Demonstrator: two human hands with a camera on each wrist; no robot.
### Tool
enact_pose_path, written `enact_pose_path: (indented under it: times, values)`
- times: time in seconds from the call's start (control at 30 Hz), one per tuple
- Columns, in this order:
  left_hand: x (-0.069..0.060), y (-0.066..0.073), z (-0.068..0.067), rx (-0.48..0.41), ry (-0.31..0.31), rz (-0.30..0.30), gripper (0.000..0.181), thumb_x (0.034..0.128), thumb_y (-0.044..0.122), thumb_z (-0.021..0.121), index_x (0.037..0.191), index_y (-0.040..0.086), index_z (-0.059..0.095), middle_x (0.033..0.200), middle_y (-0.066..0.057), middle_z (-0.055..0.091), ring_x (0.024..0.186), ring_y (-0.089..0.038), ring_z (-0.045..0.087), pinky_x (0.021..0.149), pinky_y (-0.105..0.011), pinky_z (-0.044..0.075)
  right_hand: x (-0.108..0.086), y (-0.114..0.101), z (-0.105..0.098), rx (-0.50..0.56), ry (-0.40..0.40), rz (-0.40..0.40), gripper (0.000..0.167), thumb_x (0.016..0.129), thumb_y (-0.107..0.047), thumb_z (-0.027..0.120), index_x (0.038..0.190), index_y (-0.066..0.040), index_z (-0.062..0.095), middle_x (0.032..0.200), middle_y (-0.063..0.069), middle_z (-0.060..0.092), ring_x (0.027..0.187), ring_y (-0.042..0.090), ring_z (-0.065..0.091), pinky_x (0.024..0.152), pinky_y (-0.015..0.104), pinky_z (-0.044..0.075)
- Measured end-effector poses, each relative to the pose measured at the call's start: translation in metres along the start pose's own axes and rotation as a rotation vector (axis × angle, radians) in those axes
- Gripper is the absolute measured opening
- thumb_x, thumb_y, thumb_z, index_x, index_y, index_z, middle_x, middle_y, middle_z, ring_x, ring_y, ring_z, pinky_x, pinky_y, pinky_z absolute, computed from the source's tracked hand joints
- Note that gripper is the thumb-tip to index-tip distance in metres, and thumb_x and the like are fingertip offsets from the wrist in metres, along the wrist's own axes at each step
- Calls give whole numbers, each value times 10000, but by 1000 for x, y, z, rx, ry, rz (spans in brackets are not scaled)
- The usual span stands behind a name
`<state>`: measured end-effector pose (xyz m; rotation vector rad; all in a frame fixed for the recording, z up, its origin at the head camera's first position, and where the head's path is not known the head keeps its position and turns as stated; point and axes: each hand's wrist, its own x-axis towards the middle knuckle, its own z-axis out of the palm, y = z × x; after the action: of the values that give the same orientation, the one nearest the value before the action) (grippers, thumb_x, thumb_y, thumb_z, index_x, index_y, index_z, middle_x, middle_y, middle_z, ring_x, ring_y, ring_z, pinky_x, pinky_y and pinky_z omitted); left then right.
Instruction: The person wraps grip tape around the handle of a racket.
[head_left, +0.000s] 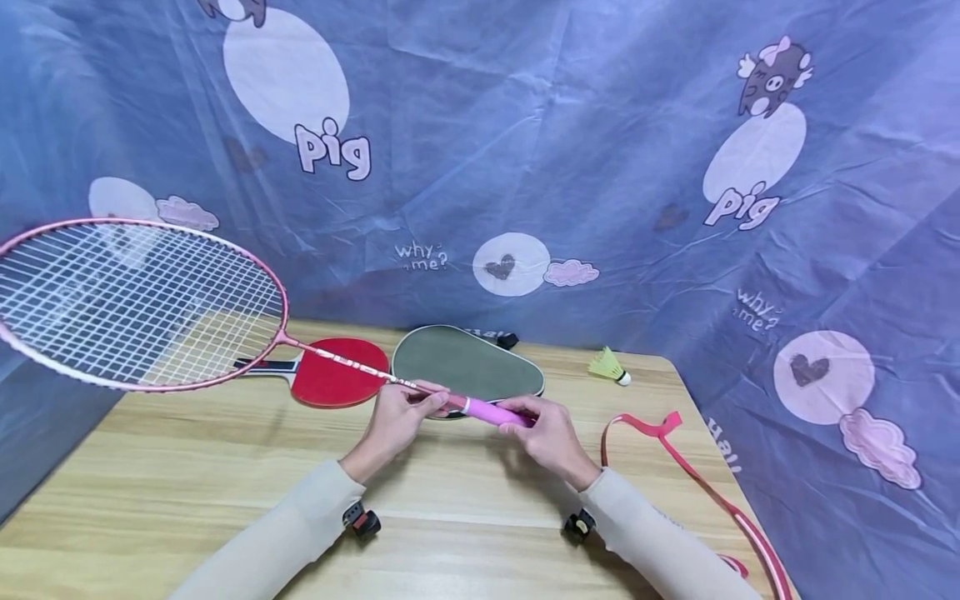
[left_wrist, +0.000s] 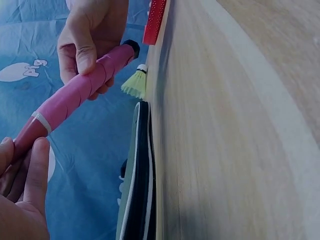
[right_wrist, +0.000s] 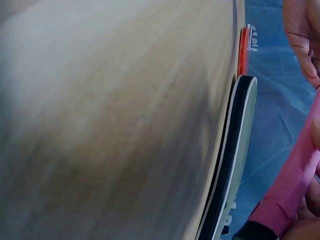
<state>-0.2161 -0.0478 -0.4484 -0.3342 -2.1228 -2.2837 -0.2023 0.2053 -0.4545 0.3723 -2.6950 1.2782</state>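
Note:
A badminton racket (head_left: 352, 364) is held in both hands above the table, its strung head to the left and its pink handle (head_left: 487, 412) to the right. My left hand (head_left: 397, 421) pinches the shaft just beside the handle; in the left wrist view its fingers (left_wrist: 36, 170) lie near the white band. My right hand (head_left: 551, 433) grips the pink wrapped handle near its black end, thumb on top in the left wrist view. The right wrist view shows the handle (right_wrist: 290, 185) at the right edge, with part of each hand.
Behind the hands lies a green paddle case (head_left: 465, 367), with a red table tennis paddle (head_left: 341, 375) to its left. A yellow shuttlecock (head_left: 606, 365) sits at the back right. A red strap (head_left: 701, 482) runs down the table's right side. Blue printed cloth (head_left: 525, 167) hangs behind.

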Motion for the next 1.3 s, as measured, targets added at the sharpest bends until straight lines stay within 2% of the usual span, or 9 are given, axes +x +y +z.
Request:
enact_pose_path:
  times: [0.17, 0.27, 0.37, 0.57, 0.73, 0.9, 1.03, 1.13, 1.3]
  values:
    - [-1, -1, -1, 46, 10, 15, 205, 905, 12, 723, 1061, -122, 725, 1002, -307, 746, 717, -85, 747, 738, -295, 627, 0, 4, -11, 53, 18, 8, 355, 797, -99, 842, 1138, -143, 754, 1076, 63, 775, 986, 205, 718, 936, 361, 576]
    - [-2, -1, -2, 64, 9, 22, 199, 904, 16, 726, 1053, -116, 729, 991, -301, 750, 717, -96, 749, 732, -290, 627, 3, 9, -24, 83, 68, 14, 335, 827, -78, 815, 1154, -84, 742, 1099, 132, 764, 1019, 250, 723, 935, 287, 568]
    - [-2, -2, -2, 60, 3, 26, 200, 906, 9, 720, 1055, -126, 724, 992, -312, 745, 721, -109, 753, 729, -291, 628, 5, 15, -41, 77, 133, 15, 284, 860, -73, 789, 1137, -35, 741, 1076, 172, 762, 973, 201, 728, 864, 167, 548]
    - [-4, -3, -2, 77, 7, 32, 197, 904, 10, 722, 1052, -119, 728, 988, -306, 748, 726, -119, 757, 727, -287, 627, 9, 33, -81, -47, 265, 81, 253, 890, -139, 777, 1128, -60, 743, 1058, 142, 777, 804, -105, 629, 739, 71, 491]
    - [-5, -1, -1, 93, 12, 27, 187, 903, 15, 725, 1044, -108, 736, 978, -291, 755, 722, -101, 750, 726, -276, 625, 8, 58, -114, -215, 319, 183, 259, 920, -218, 749, 1137, -78, 743, 1038, 120, 782, 732, -140, 562, 658, 93, 452]
    - [-5, 0, 0, 97, 13, 27, 187, 901, 18, 728, 1044, -102, 737, 974, -286, 757, 733, -123, 756, 729, -278, 625, 6, 85, -149, -365, 377, 272, 250, 928, -286, 723, 1089, -103, 775, 948, 107, 792, 696, -41, 580, 717, 234, 433]
    - [-5, -1, -1, 91, 8, 22, 195, 903, 25, 729, 1051, -101, 736, 980, -288, 756, 738, -132, 758, 734, -281, 625, -1, 105, -173, -454, 385, 340, 248, 925, -311, 695, 1033, -107, 787, 932, 111, 794, 806, 221, 699, 771, 389, 467]
    - [-6, -1, -1, 88, 13, 17, 194, 900, 25, 733, 1049, -99, 738, 981, -285, 757, 735, -128, 755, 733, -279, 625, -6, 117, -183, -497, 376, 362, 220, 908, -277, 694, 954, -84, 790, 910, 131, 788, 954, 402, 687, 840, 497, 460]
    - [-6, 0, 0, 79, 7, 16, 196, 904, 24, 728, 1055, -102, 735, 987, -288, 755, 751, -153, 763, 740, -286, 626, -13, 134, -191, -555, 313, 400, 210, 869, -236, 688, 821, -52, 779, 779, 122, 760, 822, 402, 623, 746, 479, 431]
